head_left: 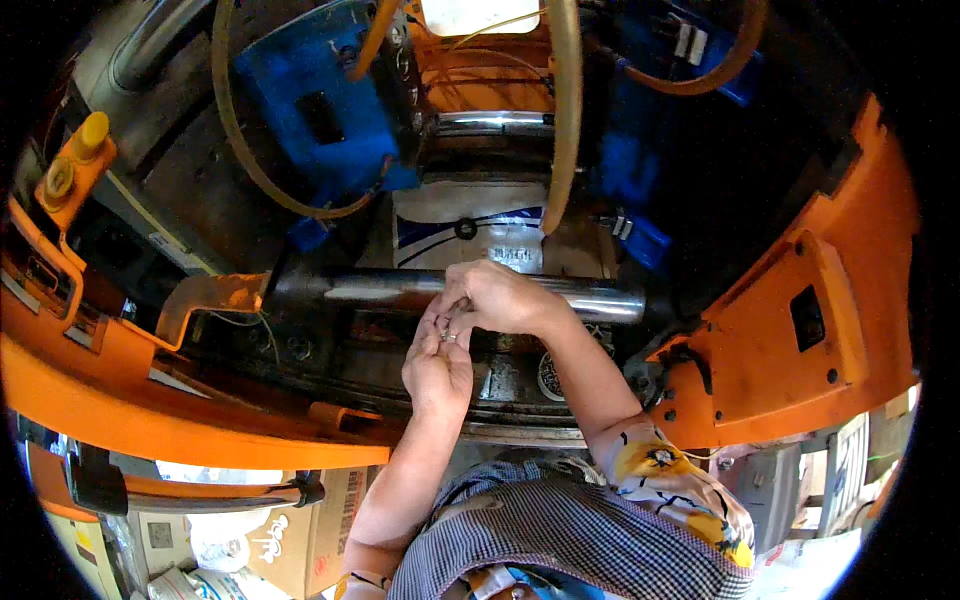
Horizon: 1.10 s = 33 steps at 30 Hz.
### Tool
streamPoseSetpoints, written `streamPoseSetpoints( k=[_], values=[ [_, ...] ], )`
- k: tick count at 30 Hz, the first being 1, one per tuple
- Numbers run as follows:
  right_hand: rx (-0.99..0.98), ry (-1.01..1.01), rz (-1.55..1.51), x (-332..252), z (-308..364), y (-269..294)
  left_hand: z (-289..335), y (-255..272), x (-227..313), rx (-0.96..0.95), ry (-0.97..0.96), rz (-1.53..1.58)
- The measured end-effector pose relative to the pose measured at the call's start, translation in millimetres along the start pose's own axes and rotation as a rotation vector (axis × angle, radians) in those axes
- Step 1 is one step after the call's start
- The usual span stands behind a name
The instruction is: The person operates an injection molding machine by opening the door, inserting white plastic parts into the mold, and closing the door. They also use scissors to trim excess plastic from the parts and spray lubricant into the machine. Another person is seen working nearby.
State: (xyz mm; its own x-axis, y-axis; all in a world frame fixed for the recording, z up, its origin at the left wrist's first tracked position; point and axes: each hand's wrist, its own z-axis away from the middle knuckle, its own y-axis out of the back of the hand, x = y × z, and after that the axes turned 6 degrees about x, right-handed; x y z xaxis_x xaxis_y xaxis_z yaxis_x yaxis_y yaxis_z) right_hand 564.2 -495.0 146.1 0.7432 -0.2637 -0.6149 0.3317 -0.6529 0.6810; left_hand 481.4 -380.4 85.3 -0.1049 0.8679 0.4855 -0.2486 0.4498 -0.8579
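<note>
My left hand (438, 375) is turned palm up, its fingers curled round a few small shiny metal pieces (448, 336) too small to name. Over its fingertips bends my right hand (500, 297), thumb and fingers pinched together; whatever is between them is hidden. Both hands meet in front of a thick polished steel bar (600, 300) that runs crosswise. Close to my right forearm stands a round container (549, 378) filled with small pieces.
An orange machine frame surrounds me, with a curved rail (200, 420) at left and a panel (800, 340) at right. Blue mould blocks (335, 110) with looping hoses (565, 110) lie ahead. Beyond the bar is a white and blue sack (465, 225). A cardboard box (310, 540) sits lower left.
</note>
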Motion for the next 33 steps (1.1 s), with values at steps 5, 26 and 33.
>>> streamPoseSetpoints(
  k=[5,26,33],
  values=[
    [0.037,-0.014,0.039,4,9,-7,2,-8,-1,0.071,0.022,-0.026],
    [1.169,-0.258,-0.116,133,-212,39,-3,4,1,0.136,0.054,-0.128],
    [1.239,-0.241,-0.03,164,-248,35,-2,4,2,0.161,0.072,-0.074]
  ],
)
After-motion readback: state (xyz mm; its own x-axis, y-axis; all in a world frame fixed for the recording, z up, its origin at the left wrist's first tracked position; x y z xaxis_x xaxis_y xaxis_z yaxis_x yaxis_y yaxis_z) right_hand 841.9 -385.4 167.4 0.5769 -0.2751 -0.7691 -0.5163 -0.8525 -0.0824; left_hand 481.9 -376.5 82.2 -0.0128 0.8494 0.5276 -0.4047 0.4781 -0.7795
